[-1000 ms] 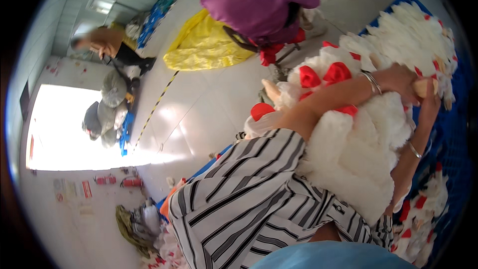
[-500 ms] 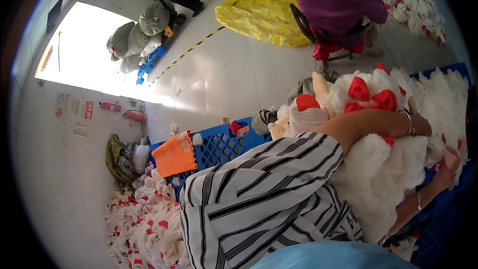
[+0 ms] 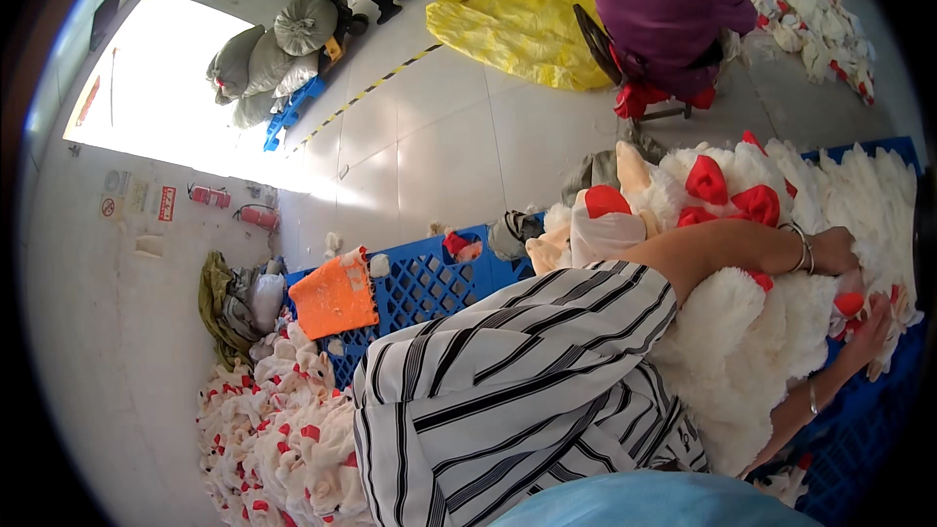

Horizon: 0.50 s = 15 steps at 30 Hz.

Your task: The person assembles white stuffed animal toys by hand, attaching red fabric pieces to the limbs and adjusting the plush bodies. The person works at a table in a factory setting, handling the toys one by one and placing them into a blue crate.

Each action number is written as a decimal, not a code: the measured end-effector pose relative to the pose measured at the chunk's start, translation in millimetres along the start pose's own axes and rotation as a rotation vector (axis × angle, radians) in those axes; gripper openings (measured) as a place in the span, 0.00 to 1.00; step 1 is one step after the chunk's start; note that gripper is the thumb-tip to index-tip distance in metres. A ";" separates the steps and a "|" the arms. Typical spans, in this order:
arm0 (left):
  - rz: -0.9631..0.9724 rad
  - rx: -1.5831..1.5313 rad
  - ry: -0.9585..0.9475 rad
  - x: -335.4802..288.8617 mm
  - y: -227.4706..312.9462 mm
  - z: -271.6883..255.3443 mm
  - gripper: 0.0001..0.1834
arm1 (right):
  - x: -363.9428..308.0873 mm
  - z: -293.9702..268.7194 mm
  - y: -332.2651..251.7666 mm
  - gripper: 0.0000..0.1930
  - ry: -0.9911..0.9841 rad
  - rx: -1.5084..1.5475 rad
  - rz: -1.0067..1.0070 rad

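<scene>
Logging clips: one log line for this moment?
left hand: on white plush toys | right hand: under armful | blue pallet beside

Both arms around white plush toys (image 3: pixel 752 351)
</scene>
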<state>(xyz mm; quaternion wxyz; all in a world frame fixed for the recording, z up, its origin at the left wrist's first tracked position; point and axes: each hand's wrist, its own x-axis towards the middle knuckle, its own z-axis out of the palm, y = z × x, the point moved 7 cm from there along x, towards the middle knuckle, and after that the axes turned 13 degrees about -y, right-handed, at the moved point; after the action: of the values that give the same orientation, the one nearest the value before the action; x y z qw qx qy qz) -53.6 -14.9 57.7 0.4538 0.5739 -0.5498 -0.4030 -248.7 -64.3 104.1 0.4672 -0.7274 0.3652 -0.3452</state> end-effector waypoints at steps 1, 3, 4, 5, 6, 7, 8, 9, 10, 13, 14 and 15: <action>-0.041 -0.074 -0.033 -13.9 20.6 0.4 0.24 | -4.6 8.6 -13.0 0.26 -0.033 -0.130 -0.017; -0.052 -0.024 0.040 -24.5 19.0 -23.1 0.24 | 2.1 61.7 -32.4 0.27 -0.192 -0.364 -0.098; -0.059 -0.001 0.068 -27.9 17.7 -31.3 0.24 | 4.6 71.6 -32.3 0.28 -0.235 -0.328 -0.111; -0.059 -0.030 0.075 -31.1 14.8 -36.6 0.24 | 7.6 78.5 -30.3 0.28 -0.274 -0.293 -0.120; -0.050 -0.068 0.057 -32.7 18.6 -34.3 0.23 | 9.1 73.4 -26.6 0.29 -0.292 -0.271 -0.115; -0.040 -0.106 0.036 -32.6 23.2 -31.0 0.23 | 10.3 65.4 -20.3 0.29 -0.298 -0.286 -0.067; -0.042 -0.090 0.087 -32.4 19.9 -35.5 0.23 | 12.5 67.2 -16.9 0.29 -0.321 -0.288 -0.032; -0.043 -0.073 0.137 -32.7 16.6 -38.4 0.23 | 13.9 68.6 -13.2 0.29 -0.345 -0.290 0.004; -0.045 -0.057 0.188 -32.9 13.0 -42.0 0.23 | 13.6 74.2 -8.8 0.27 -0.433 -0.252 0.039; -0.005 -0.293 0.234 -44.4 24.7 -43.2 0.22 | 3.8 67.3 5.3 0.24 -0.623 -0.179 0.150; 0.007 -0.321 0.302 -39.8 18.5 -45.3 0.22 | 2.6 65.4 8.3 0.24 -0.626 -0.173 0.154; 0.019 -0.349 0.371 -31.1 8.1 -46.3 0.22 | -0.2 64.0 10.9 0.24 -0.628 -0.163 0.153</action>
<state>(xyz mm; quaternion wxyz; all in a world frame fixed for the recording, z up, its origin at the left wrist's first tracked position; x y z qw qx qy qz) -13.4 19.8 76.5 0.6430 0.5457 -0.3845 -0.3753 -197.0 -40.0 73.2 0.5218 -0.8038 0.2830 -0.0376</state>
